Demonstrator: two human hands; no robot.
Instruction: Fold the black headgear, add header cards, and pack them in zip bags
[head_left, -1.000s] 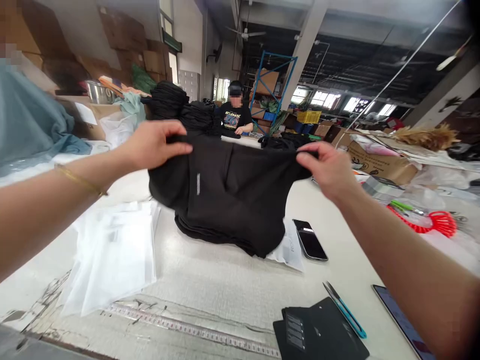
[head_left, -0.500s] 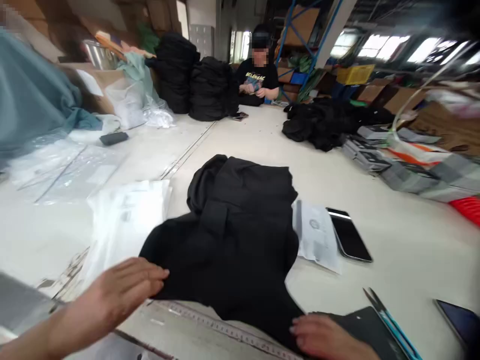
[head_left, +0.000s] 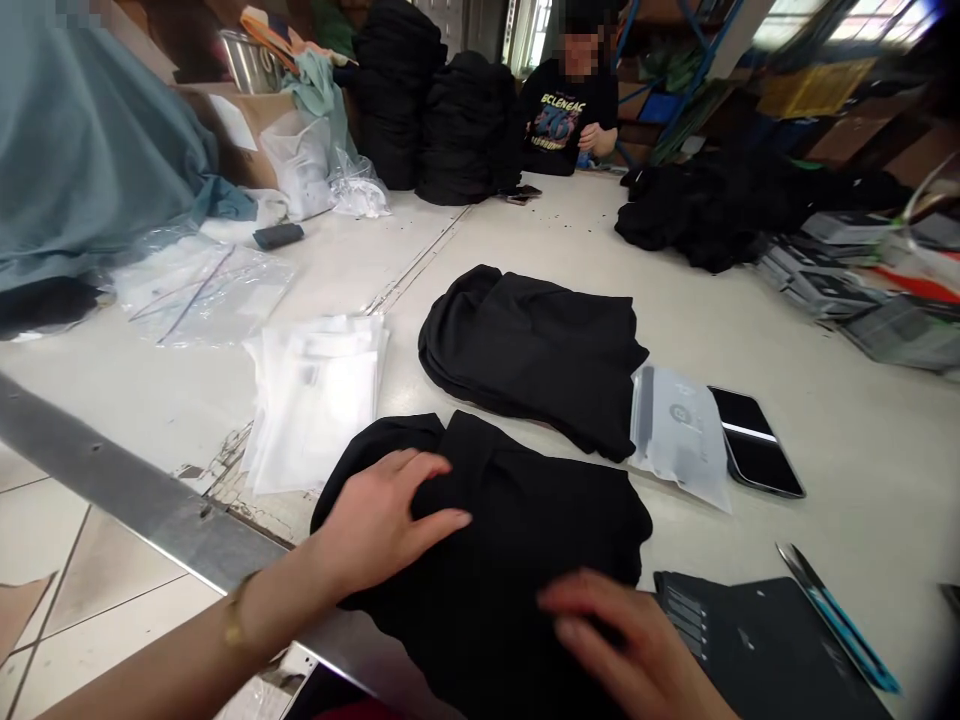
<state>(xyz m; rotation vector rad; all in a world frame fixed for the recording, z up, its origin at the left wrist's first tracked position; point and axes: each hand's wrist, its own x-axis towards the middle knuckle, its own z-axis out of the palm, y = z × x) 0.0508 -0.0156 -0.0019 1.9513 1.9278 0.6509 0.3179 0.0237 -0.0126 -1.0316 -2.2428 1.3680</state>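
Observation:
A black cloth garment (head_left: 517, 530) lies at the table's near edge, its lower part hanging over toward me. My left hand (head_left: 390, 515) rests on its left side, thumb apart from the fingers. Above its lower right part is my right hand (head_left: 622, 635), slightly blurred, fingers curved and thumb apart; whether it touches the cloth I cannot tell. Just beyond lies a folded black garment (head_left: 540, 350), now apart from the near one. White plastic bags (head_left: 319, 410) are stacked to the left, and a frosted printed bag (head_left: 679, 435) touches the folded garment's right end.
A phone (head_left: 757, 440) lies at right, with blue-handled snips (head_left: 844, 620) on a dark grey printed sheet (head_left: 765, 640) nearer me. Farther off are black cloth stacks (head_left: 469, 130), a black heap (head_left: 697, 210) and a seated person (head_left: 562, 110). A metal strip (head_left: 135, 500) edges the table.
The near garment has been drawn toward me and off the farther folded one. Both hands have moved inward over the cloth, and the view has shifted. The ruler tape at the edge is now out of sight.

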